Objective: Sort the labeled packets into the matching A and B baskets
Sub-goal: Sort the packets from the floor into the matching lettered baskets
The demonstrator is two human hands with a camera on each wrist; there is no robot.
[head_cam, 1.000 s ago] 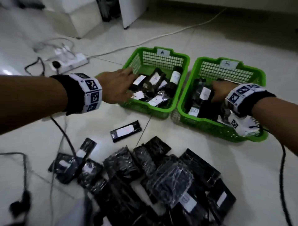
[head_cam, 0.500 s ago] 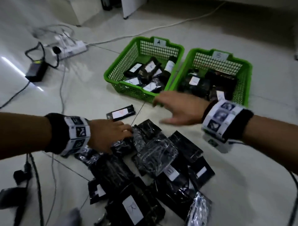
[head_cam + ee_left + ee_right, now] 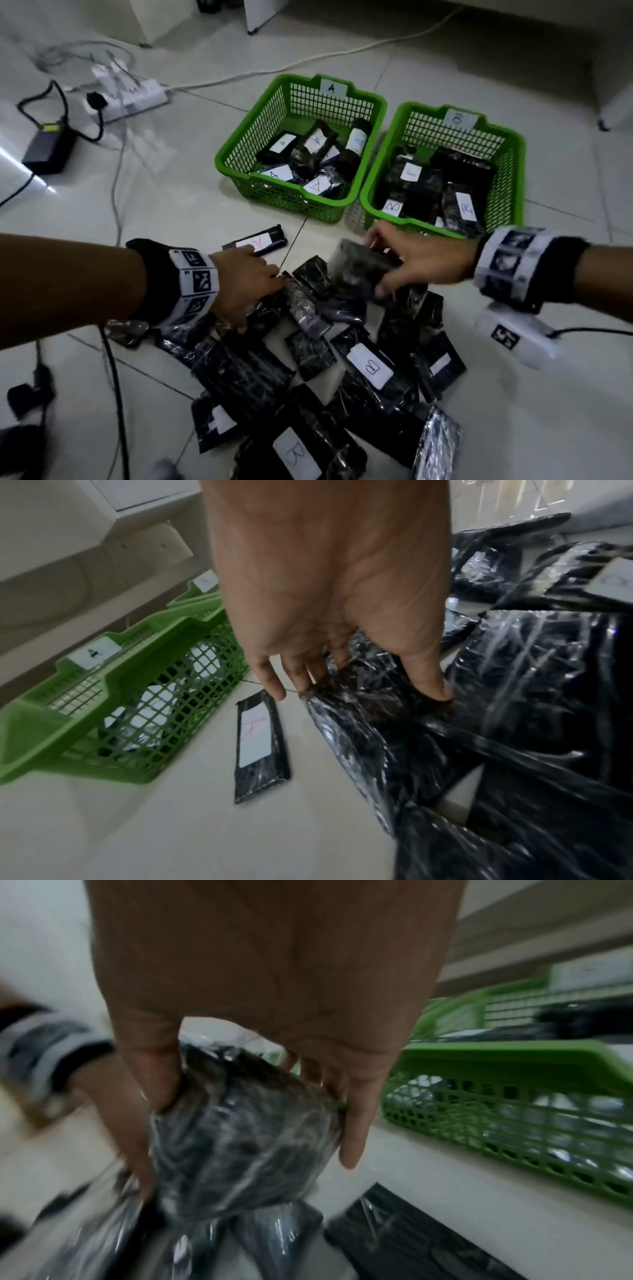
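R hand (image 3: 416,262) grips a lifted black packet (image 3: 363,269), thumb & fingers wrapped round it; its label not visible. L hand (image 3: 248,284) pinches a crinkled packet (image 3: 363,739) at the pile's (image 3: 342,377) 10 o'clock edge. Basket A (image 3: 246,161) at 12 of the pile, basket B (image 3: 513,164) at 1, touching. Lone A-packet (image 3: 256,241) on floor just beside L hand.

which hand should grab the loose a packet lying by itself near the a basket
Left. The left hand sits right beside the flat black packet with a red A label; the right hand already grips a shiny black plastic-wrapped packet.
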